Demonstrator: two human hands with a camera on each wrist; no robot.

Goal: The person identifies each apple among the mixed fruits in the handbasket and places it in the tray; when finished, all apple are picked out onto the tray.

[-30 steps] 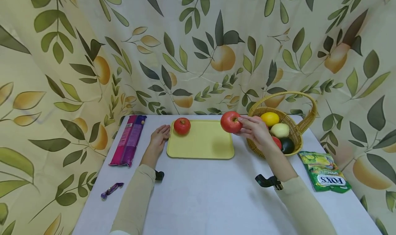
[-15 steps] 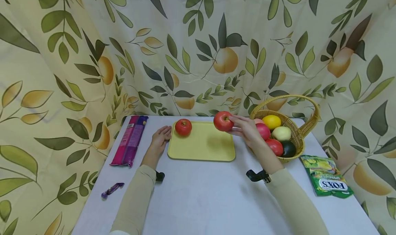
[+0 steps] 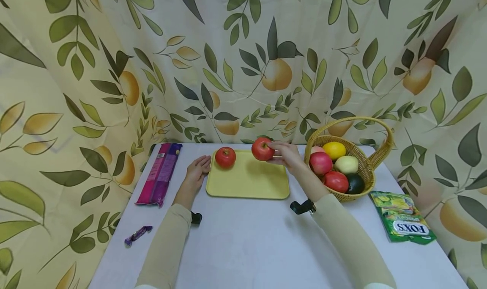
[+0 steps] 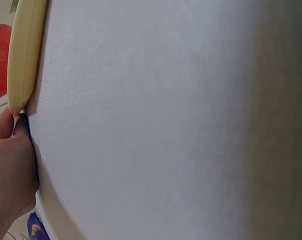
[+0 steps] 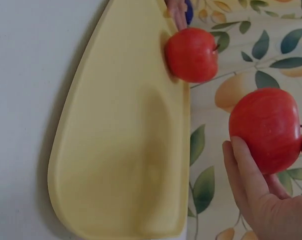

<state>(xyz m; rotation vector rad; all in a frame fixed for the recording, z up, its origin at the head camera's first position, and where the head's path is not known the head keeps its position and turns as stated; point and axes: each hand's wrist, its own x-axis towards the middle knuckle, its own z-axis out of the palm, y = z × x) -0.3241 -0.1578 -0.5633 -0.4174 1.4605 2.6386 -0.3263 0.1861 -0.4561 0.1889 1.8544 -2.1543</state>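
My right hand point(image 3: 287, 154) holds a red apple point(image 3: 262, 149) by its side, above the right half of the yellow tray point(image 3: 247, 187). Seen from the right wrist, fingers and thumb grip this apple point(image 5: 265, 130), and its shadow falls on the tray point(image 5: 106, 175). A second red apple point(image 3: 225, 157) sits at the tray's back left corner. Beside that corner lies my left hand point(image 3: 196, 170), its extended fingers touching the tray's left edge. In the left wrist view the fingertips of this hand point(image 4: 11, 172) meet the tray's rim point(image 4: 23, 65).
A wicker basket point(image 3: 367, 170) at the back right holds several fruits, yellow, pale, pink, red and dark. In front of it lies a green Fox's packet point(image 3: 405, 221). On the left are a pink and purple packet point(image 3: 160, 174) and a small purple wrapped sweet point(image 3: 137, 236).
The right hand has carried its apple leftward, away from the basket and over the tray. My left hand keeps its place at the tray's edge, and the other apple has stayed put.
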